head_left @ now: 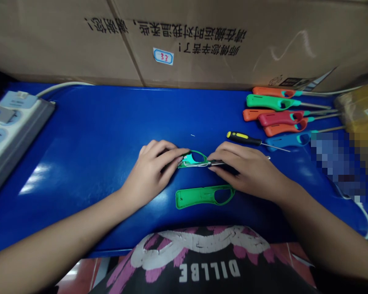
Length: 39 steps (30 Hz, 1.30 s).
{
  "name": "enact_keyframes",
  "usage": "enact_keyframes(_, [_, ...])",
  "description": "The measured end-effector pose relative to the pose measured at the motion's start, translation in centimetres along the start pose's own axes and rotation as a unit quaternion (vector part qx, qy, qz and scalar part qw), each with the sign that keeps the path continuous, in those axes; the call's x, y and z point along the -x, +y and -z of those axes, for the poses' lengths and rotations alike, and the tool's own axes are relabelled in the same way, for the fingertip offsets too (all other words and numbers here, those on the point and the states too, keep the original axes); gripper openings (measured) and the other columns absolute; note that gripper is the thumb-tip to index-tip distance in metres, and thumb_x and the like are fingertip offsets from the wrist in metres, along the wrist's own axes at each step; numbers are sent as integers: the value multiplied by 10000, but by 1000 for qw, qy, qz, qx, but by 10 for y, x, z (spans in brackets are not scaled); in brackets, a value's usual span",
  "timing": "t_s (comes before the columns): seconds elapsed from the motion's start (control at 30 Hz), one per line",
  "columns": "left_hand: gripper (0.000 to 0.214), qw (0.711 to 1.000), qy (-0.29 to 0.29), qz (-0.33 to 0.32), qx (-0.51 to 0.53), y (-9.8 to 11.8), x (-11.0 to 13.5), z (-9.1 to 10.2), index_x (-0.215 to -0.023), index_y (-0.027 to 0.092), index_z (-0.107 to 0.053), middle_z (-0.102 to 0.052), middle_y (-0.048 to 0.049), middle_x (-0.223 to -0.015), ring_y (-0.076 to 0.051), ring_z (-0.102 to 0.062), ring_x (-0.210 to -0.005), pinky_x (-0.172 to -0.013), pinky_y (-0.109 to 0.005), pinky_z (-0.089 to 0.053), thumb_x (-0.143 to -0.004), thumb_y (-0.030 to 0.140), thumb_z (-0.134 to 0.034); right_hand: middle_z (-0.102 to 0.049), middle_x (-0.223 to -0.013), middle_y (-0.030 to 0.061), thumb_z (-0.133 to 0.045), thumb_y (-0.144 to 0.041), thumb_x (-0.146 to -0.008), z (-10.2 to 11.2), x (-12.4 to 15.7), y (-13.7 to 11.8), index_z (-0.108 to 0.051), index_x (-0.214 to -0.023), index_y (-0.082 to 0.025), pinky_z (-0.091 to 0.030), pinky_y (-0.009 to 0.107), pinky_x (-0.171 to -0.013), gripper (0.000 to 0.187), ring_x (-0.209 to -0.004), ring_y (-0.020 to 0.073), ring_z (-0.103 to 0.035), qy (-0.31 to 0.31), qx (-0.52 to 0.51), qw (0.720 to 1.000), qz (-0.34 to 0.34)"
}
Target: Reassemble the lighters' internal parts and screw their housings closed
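Between my two hands lies an opened green gas lighter [202, 156], its teal trigger [189, 158] and thin white wire showing inside. My left hand [156, 165] pinches the handle end, with fingers covering much of it. At the other end, my right hand [243, 169] grips the lighter's metal tube [217, 162], whose tip pokes out past the fingers. Nearer my body, the loose green half shell [199, 197] rests on the table, inner side up. A black and yellow screwdriver [243, 138] lies just beyond my right hand.
Several coloured lighters [282, 118] are piled at the back right, close to a yellow-taped package [363, 118]. A power strip [15, 118] stands at the left. A large cardboard box [184, 69] borders the blue table [110, 134] at the back. A small white sliver [193, 135] lies beyond my hands.
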<state>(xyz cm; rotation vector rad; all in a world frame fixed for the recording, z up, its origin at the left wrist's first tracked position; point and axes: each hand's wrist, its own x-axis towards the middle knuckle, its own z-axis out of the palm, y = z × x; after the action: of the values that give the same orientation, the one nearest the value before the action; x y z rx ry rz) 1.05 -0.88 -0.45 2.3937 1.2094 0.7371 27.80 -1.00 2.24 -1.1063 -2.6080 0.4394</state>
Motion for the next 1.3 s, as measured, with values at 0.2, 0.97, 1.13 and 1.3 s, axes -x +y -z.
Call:
enact_keyframes(0.2, [315, 996, -19, -69, -59, -3, 2, 2, -1275, 250, -675, -677, -73, -1152, -225, -558, -940, -797, -381, -459, -1002, 171, -538, -671, -1022, 46, -488, -300, -1032, -7, -1, -1, -667, -1163, -212, -472, 297, -726, 238, -890, 168, -632, 3, 45, 999, 27])
enact_keyframes(0.97, [296, 997, -12, -54, -47, 3, 4, 0, -1243, 231, -687, -689, -90, -1131, -235, -566, -972, -823, -408, -491, -1000, 158, -535, -671, -931, 47, -589, -251, -969, -14, -6, -8, -728, -919, -212, -478, 320, -747, 152, -842, 172, -583, 66, -78, 995, -8])
enact_keyframes(1.13, [300, 999, -3, -33, -4, 4, 5, -3, -1238, 228, -686, -675, -93, -1116, -234, -566, -986, -839, -414, -491, -1007, 142, -514, -686, -994, 56, -618, -236, -955, -24, -13, -10, -719, -1032, -221, -478, 370, -849, 128, -900, 188, -583, 114, -96, 988, -46])
enact_keyframes(1.3, [286, 1000, 1, -19, 13, 8, 5, -5, -1231, 196, -687, -665, -94, -1088, -229, -568, -975, -831, -403, -489, -1008, 141, -516, -690, -946, 66, -542, -193, -986, -29, -13, -12, -728, -924, -208, -438, 359, -772, 197, -863, 195, -522, 84, -71, 994, -11])
